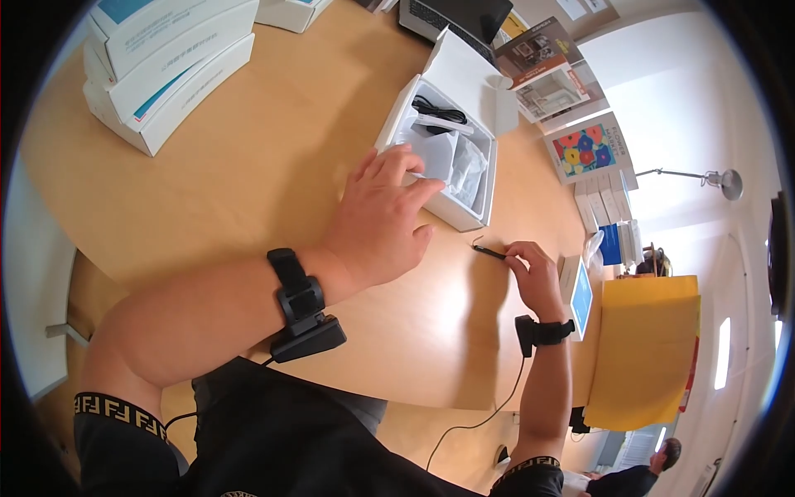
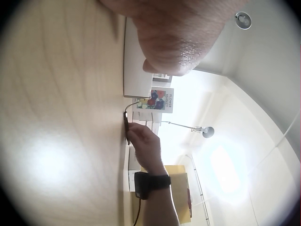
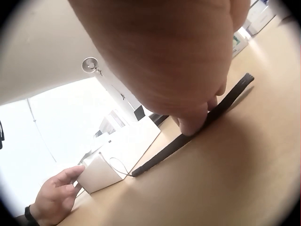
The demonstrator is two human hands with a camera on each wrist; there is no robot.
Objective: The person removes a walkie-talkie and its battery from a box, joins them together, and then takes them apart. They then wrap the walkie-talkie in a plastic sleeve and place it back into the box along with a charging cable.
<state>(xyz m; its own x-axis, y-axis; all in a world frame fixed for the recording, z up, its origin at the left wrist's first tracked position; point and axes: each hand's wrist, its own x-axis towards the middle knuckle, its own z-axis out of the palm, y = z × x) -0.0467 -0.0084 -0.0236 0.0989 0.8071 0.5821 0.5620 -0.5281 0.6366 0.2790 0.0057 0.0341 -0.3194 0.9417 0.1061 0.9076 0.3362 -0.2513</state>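
Observation:
A white box [image 1: 460, 217] with its lid raised lies on the table, holding a coiled black cable [image 1: 439, 110], white inserts and a clear plastic bag [image 1: 469, 170]. Bent fingers of my left hand [image 1: 377, 217] reach over the box's near side, fingertips right at its rim; the thumb points away from the wall. To the right of the box, my right hand [image 1: 538, 277] pinches a slim black stick [image 3: 162, 154] between thumb and fingers. A thin wire loop [image 3: 115, 165] comes off the stick's far end, close to the box corner. The stick lies low along the tabletop.
Stacked white boxes [image 1: 178, 83] stand at the far left. A laptop [image 1: 455, 21] is at the back, with a flower-print box [image 1: 590, 151] and other boxes along the right. A blue-and-white box [image 1: 577, 298] lies beside my right wrist. Another person [image 1: 638, 476] is lower right.

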